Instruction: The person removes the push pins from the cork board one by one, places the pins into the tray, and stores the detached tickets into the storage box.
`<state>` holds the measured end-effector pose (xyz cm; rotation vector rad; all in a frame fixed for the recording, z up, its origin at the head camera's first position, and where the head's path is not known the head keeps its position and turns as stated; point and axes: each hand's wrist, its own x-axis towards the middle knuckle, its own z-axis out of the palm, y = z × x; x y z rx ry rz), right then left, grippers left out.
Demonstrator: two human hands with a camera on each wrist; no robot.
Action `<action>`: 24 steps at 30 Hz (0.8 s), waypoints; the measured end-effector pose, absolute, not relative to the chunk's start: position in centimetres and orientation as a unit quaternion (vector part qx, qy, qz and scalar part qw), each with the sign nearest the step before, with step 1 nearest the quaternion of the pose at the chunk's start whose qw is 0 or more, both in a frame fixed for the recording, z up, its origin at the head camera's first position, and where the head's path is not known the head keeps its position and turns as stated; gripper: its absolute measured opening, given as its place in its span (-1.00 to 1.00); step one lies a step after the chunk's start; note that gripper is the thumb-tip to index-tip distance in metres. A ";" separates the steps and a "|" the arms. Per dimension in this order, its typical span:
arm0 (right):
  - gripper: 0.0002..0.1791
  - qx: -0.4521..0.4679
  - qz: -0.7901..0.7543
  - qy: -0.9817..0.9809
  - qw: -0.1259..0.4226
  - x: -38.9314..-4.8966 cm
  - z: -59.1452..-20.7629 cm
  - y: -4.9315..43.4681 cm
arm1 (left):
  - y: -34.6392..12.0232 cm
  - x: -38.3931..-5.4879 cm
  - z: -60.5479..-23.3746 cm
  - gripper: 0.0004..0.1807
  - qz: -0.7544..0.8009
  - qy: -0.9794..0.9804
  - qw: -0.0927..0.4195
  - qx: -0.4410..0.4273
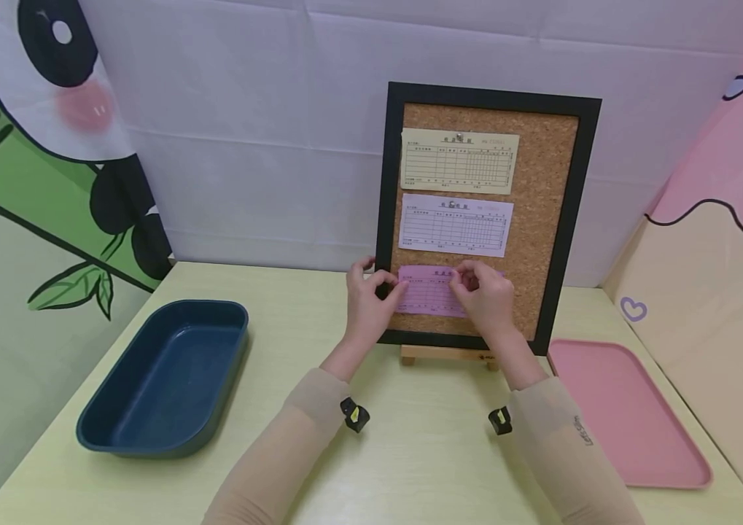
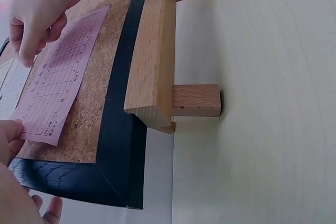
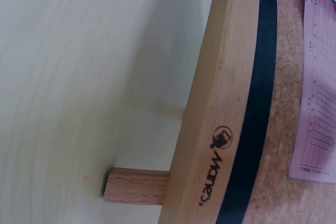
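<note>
A pink printed form slip [image 1: 425, 292] lies against the cork board [image 1: 545, 219], low in its black frame. With thumb and forefinger my left hand [image 1: 369, 299] pinches the slip's left edge, other fingers reaching past the frame's side. At the slip's upper middle, my right hand [image 1: 485, 295] has its thumb and forefinger brought together against the paper; whatever is between those tips is hidden. Above hang a lilac slip [image 1: 455, 232] and a cream slip [image 1: 456, 168], each with a small shiny pin at its top. The right wrist view shows the pink slip [image 3: 317, 103] but little of the hand.
A wooden easel [image 2: 152, 51] props the framed board on the pale table [image 1: 410, 437]. To the left stands a deep blue basin [image 1: 164, 379]; a flat pink tray [image 1: 633, 415] lies on the right. A cloth backdrop [image 1: 246, 131] rises behind.
</note>
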<state>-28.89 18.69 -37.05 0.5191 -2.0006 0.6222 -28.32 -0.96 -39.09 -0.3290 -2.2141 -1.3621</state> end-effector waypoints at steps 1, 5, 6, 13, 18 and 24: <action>-0.92 0.210 0.254 -0.817 0.472 -28.8 -37.0 18.7 | -1.0 -28.3 -39.0 -0.78 -0.503 -0.816 0.258 -0.122; -0.92 0.212 0.256 -0.818 0.470 -28.3 -36.4 18.9 | -1.1 -28.0 -38.9 -0.79 -0.501 -0.815 0.264 -0.123; -0.93 0.213 0.257 -0.817 0.470 -28.2 -36.3 19.0 | -1.2 -28.0 -38.8 -0.79 -0.501 -0.814 0.267 -0.123; -0.93 0.224 0.254 -0.817 0.467 -26.9 -34.9 19.5 | -1.7 -27.4 -38.1 -0.80 -0.502 -0.811 0.277 -0.117; -0.92 0.230 0.277 -0.820 0.445 -25.8 -33.8 19.8 | -2.2 -27.1 -37.6 -0.79 -0.493 -0.815 0.281 -0.117; -0.93 0.225 0.329 -0.810 0.431 -24.5 -32.4 20.2 | -2.9 -26.7 -36.9 -0.79 -0.497 -0.811 0.281 -0.130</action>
